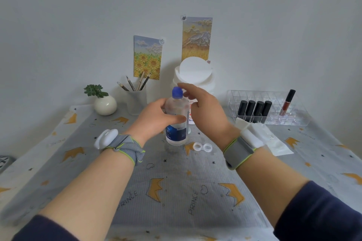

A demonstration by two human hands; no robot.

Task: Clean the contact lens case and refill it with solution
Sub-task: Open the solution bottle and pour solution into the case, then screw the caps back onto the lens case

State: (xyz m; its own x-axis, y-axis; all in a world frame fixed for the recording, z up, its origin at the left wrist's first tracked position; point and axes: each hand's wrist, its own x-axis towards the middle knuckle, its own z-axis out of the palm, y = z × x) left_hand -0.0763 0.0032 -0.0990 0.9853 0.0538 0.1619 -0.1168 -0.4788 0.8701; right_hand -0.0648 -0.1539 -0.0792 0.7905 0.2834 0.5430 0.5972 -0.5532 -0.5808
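Solution bottle [177, 135], clear with a dark blue label and a blue cap [177, 92], was upright in the middle of the table, clamped in the left hand [154, 117], whose thumb crossed the near side of its body while the fingers wrapped round the far side. Whether its base rested on the cloth or hung just above it could not be told. The right hand [207, 109] hovered just right of the cap with its fingers spread and relaxed, gripping nothing, the forefinger reaching over the top of the cap; whether it touched could not be told. Both wrists wore grey bands edged in green, and the left one carried a white device [105, 139]. The contact lens case [202, 147], pale and translucent with two round wells side by side, lay on the crown-printed tablecloth [176, 182] just right of the bottle's base and slightly nearer, apart from both hands. Right of the case lay a white tissue pack [270, 139]. Farther right stood a clear organizer [274, 96] holding four black tubes [254, 109] and a red lip gloss [288, 101]. Behind the bottle, against the wall, stood a white bin with a round swing lid [194, 72]. Left of it were a frosted cup of pencils [136, 101] and a small plant in a round white pot [105, 104]. Two painted cards [147, 56] hung on the wall.
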